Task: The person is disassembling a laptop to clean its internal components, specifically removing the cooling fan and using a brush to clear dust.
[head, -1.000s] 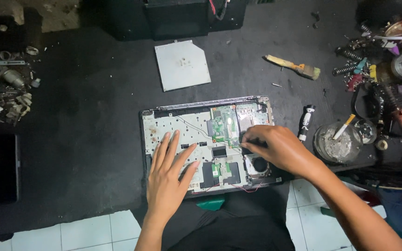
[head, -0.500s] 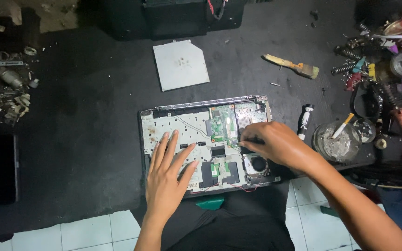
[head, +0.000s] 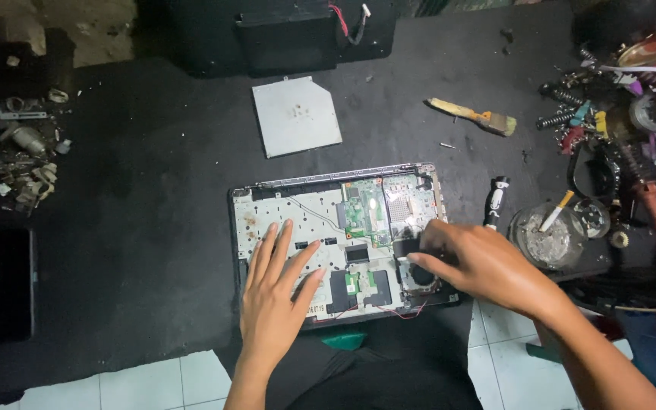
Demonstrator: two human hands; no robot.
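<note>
Head view: opened laptop (head: 320, 228) bares green board; left hand (head: 275, 300) flat, right hand (head: 487, 262) pinching inside.

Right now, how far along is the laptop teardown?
Done: the laptop lies open with its green circuit board exposed, and a grey cover plate is set aside on the mat.
In hand: left hand lies flat on the chassis; right hand works at the fan corner, its grip hidden.
Left: board and fan are still in place.

Two hands, left (head: 273, 302) and right (head: 480, 262), rest on one opened laptop (head: 298, 216). Beyond the laptop lie one grey metal plate (head: 295, 115) and one paintbrush (head: 474, 116); right of it, one ashtray (head: 547, 239) holding one cigarette (head: 555, 210).
</note>
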